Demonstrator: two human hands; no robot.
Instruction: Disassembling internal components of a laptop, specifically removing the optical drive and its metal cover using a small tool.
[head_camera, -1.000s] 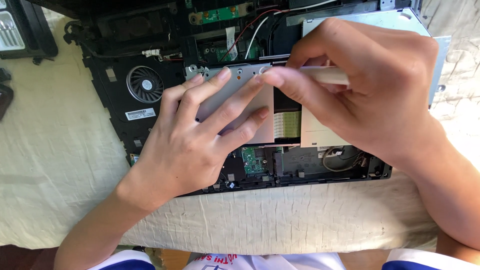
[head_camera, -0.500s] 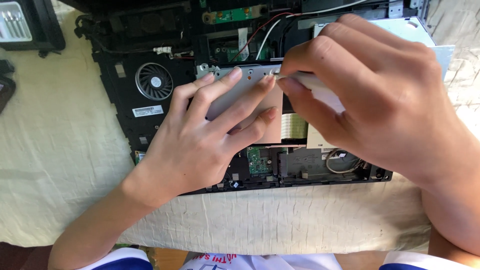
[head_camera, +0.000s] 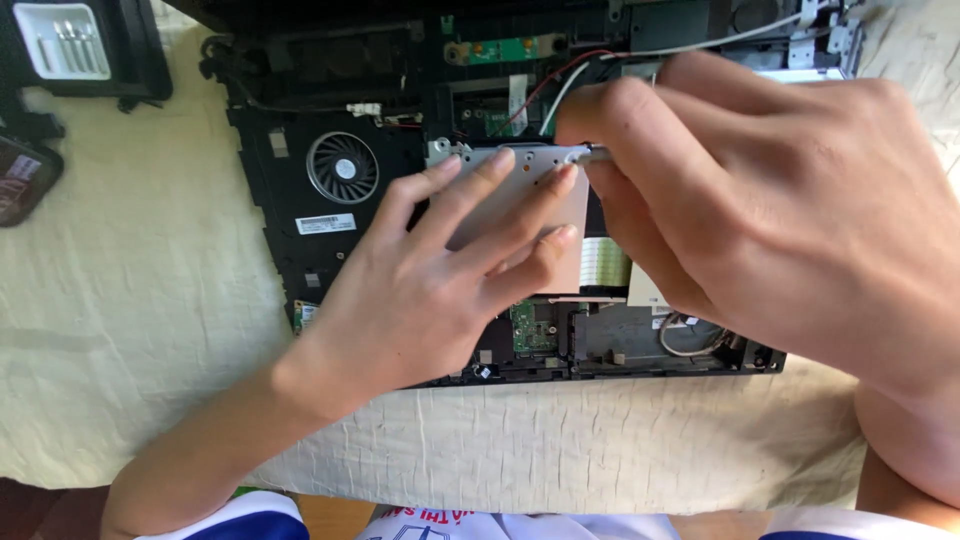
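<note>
— One laptop, opened, on cloth; view closer than a second ago.
— Left hand?
— Fingers spread flat on plate, centre. Right hand, shifted toward 9 o'clock, pinched on tool at plate's 1 o'clock corner.
— Room?
— Fan close at 9 o'clock; wires crowding 12.

right hand shifted left, nearer the camera | fingers now at metal plate corner (tool tip barely visible)
</note>
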